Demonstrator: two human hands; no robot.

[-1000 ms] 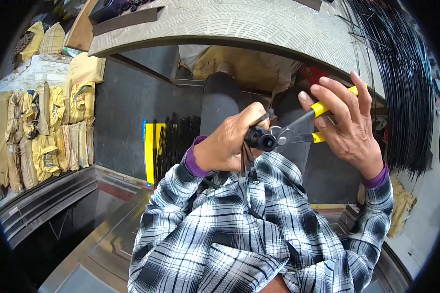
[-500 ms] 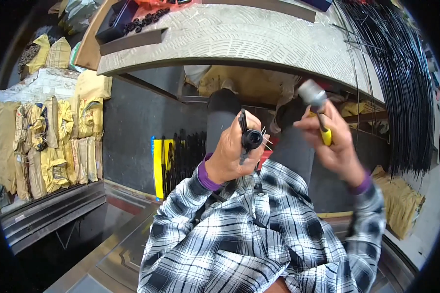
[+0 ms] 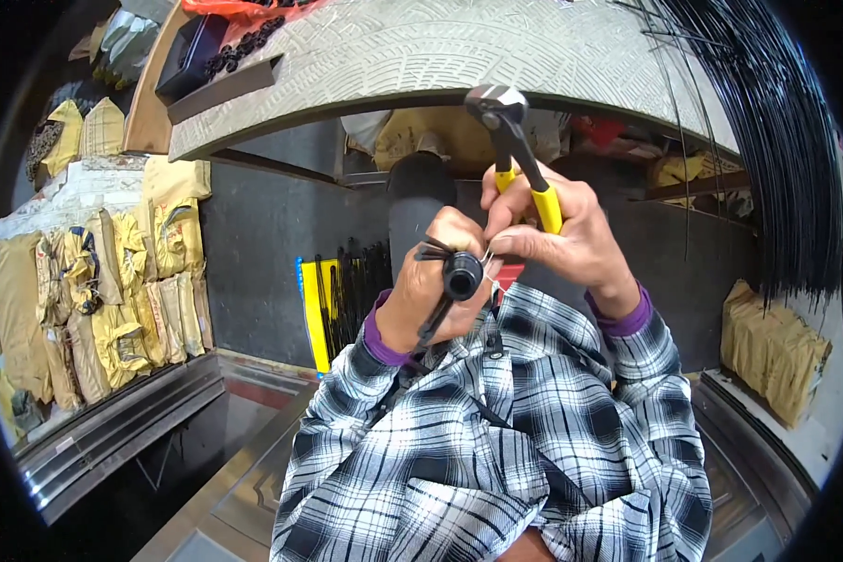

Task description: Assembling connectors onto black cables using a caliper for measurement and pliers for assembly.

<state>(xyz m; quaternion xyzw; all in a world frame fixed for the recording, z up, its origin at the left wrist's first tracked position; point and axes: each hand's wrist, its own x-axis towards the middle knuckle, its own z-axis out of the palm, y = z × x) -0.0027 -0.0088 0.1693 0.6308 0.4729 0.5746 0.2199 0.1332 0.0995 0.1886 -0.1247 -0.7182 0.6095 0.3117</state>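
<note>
"From my remote seat, what fills the left hand?"

"Its fingers are clamped round a black hollow-ended piece, the round mouth facing up at me, with thin dark strips jutting out alongside."

"And the right hand?"

"I see its fingers curled on the smooth yellow grips of the pliers, whose blunt metal head points away. Thumb and forefinger come close together at a thin pale strand; I can't tell whether they pinch it."

"Where does that sit?"

"Between the checked, soft-creased shirt and the desk, its pale top ridged in patches of lines. I make out a dark open box at its left, knobbly black bits beside that, and slender glossy rods drooping over the right end"
</note>
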